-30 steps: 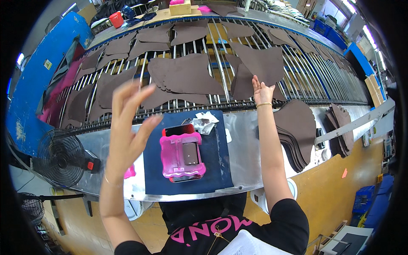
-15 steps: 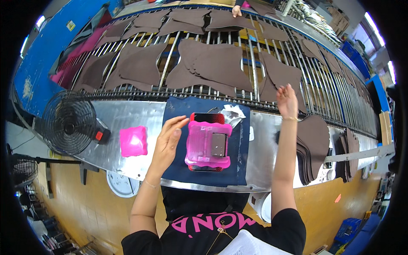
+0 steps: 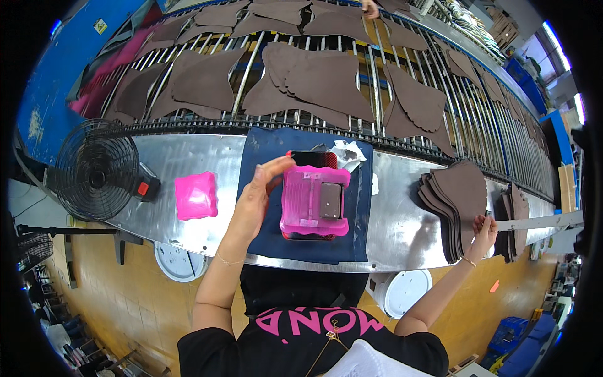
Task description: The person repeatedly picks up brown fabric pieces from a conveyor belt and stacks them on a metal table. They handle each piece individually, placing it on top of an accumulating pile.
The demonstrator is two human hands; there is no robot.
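Observation:
My left hand [image 3: 254,201] has its fingers stretched out, and their tips reach the far left corner of a pink plastic tray [image 3: 301,204]. In the tray's right part lies a dark brown rectangular block [image 3: 331,200]. A black, red-edged piece [image 3: 311,158] shows from under the tray, and all of it rests on a dark blue mat [image 3: 264,245]. My right hand [image 3: 485,234] is at the near right edge of a stack of brown cut sheets [image 3: 461,195], beside the end of a pale metal bar [image 3: 540,221]. Its fingers are curled; what they hold is hidden.
Left of the mat lie a wavy-edged pink piece [image 3: 196,196] and a black fan [image 3: 99,176]. Crumpled white paper [image 3: 348,154] sits behind the tray. Beyond runs a roller conveyor [image 3: 239,85] with brown sheets; another person's hand [image 3: 370,9] is at its far side. White buckets [image 3: 408,292] stand below.
My right hand has moved from above the conveyor's near edge to the right, down to the brown stack. My left fingers have moved onto the tray's corner. The other person's hand has shifted right.

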